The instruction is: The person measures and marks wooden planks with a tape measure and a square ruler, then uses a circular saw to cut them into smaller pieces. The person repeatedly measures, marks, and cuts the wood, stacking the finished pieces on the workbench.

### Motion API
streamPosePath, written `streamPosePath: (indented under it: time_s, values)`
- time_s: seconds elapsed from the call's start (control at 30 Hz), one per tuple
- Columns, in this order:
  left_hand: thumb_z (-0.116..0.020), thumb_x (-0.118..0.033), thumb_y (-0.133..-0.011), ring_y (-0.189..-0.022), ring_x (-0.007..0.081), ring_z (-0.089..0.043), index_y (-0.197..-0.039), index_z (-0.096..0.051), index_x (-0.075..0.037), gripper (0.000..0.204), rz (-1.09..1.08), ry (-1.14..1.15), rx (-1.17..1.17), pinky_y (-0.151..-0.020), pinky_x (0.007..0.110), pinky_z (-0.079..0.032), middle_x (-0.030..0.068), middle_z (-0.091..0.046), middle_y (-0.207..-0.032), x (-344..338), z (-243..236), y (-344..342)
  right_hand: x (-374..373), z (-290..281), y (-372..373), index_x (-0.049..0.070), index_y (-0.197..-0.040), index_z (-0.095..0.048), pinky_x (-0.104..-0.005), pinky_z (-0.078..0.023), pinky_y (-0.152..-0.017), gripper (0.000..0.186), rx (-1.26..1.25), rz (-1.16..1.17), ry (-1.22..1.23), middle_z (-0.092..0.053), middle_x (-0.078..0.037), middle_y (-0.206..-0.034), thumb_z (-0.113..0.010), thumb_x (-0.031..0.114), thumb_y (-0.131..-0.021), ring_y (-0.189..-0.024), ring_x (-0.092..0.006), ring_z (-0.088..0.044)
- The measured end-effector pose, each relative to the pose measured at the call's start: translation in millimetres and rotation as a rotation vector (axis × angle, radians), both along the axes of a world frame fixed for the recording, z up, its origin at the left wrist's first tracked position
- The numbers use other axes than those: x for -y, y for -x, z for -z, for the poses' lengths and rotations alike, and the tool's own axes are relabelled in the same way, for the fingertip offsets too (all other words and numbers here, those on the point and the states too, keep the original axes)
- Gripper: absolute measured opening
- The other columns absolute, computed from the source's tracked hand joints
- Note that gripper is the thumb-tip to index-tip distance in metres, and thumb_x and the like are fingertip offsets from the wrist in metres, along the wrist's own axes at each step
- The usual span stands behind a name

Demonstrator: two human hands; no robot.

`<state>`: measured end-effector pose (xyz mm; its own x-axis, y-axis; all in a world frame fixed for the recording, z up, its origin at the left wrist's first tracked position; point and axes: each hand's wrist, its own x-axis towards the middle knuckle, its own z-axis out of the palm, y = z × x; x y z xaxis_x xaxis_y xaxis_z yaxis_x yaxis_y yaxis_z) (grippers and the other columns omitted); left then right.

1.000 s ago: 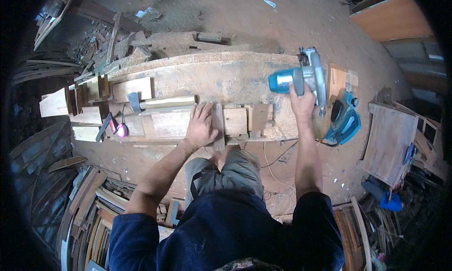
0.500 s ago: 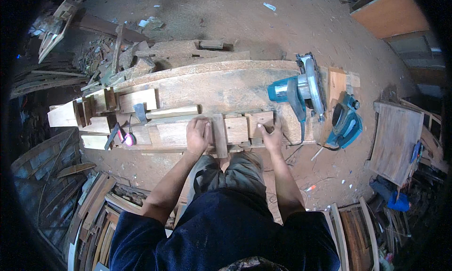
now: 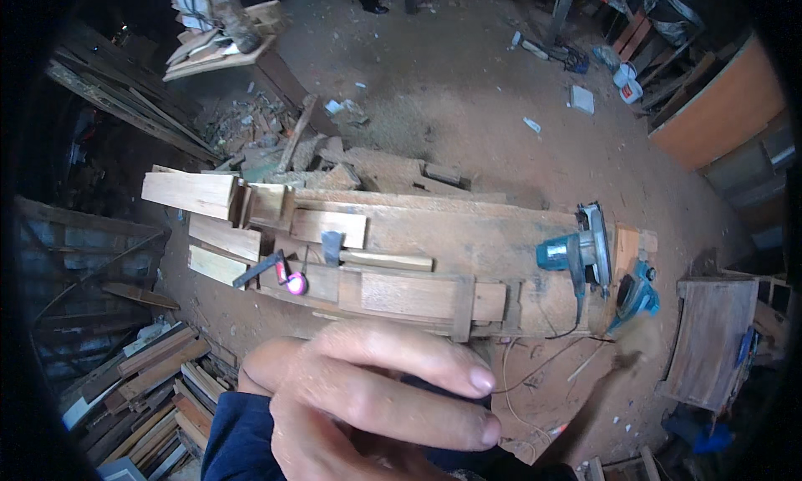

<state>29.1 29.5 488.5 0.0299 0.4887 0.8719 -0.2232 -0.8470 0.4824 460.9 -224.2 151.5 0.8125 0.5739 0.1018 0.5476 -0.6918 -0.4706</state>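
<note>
Large and close in front of my view is my left hand (image 3: 376,389), its fingers stretched to the right and somewhat apart, with nothing seen in them. Its palm is hidden. My right hand (image 3: 639,343) reaches out to the right, smeared by motion, just below a teal electric planer (image 3: 635,299). Left of the planer lies a teal circular saw (image 3: 576,254) on the wide plank bench (image 3: 476,222). Flat boards (image 3: 409,296) lie along the bench's near side, with a narrow crosspiece (image 3: 463,310) over them. A hatchet (image 3: 332,247) with a wooden handle rests behind them.
A dark straight-edged tool (image 3: 257,270) and a pink round object (image 3: 296,283) lie at the bench's left, near stacked wood blocks (image 3: 192,193). A wooden box-like stand (image 3: 710,343) is at right. Cables (image 3: 510,372) trail on the floor; scrap wood (image 3: 159,372) is piled lower left.
My left hand has left the boards and risen close to the view. My right hand has moved right, off the small wood block toward the planer. The view has tilted up.
</note>
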Motion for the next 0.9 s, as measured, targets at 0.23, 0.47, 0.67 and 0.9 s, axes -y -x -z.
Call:
streamPosePath:
  time_s: [0.23,0.47,0.67,0.9]
  values:
    - [-0.075,-0.011,-0.091,-0.082,0.0216,-0.069,-0.098,-0.074,-0.006,0.009,-0.010,0.110,-0.376,-0.073,0.037,-0.057,0.0093,-0.071,-0.088,-10,54,114,-3,63,44,-0.002,-0.119,-0.066,-0.0364,-0.052,-0.090,0.032,-0.565,0.039,-0.153,-0.069,-0.011,-0.109,-0.068,0.024,-0.099,-0.099,-0.0223,-0.064]
    - [-0.074,-0.034,-0.090,-0.114,0.0439,-0.057,-0.140,-0.055,0.003,0.065,-0.575,1.121,-1.035,-0.102,0.051,-0.046,0.0293,-0.061,-0.122,49,430,162,-119,117,226,-0.009,-0.134,-0.057,-0.0471,-0.048,-0.104,0.069,-0.313,-0.290,0.032,-0.062,-0.031,-0.132,-0.080,0.037,-0.087,-0.124,-0.0430,-0.060]
    - [-0.075,-0.032,-0.086,-0.124,0.0461,-0.050,-0.142,-0.048,0.007,0.073,-0.648,1.124,-0.982,-0.110,0.050,-0.040,0.0298,-0.052,-0.131,75,479,146,-129,162,235,-0.006,-0.128,-0.061,-0.0465,-0.049,-0.100,0.067,-0.204,-0.141,0.041,-0.066,-0.029,-0.122,-0.084,0.036,-0.082,-0.114,-0.0454,-0.063]
    - [-0.077,-0.031,-0.088,-0.125,0.0422,-0.057,-0.138,-0.053,0.005,0.066,-0.547,1.663,-0.731,-0.109,0.046,-0.044,0.0298,-0.059,-0.132,80,496,185,-145,106,264,-0.003,-0.113,-0.071,-0.0466,-0.050,-0.097,0.041,-0.377,-0.153,0.065,-0.070,-0.023,-0.114,-0.075,0.030,-0.090,-0.109,-0.0420,-0.066]
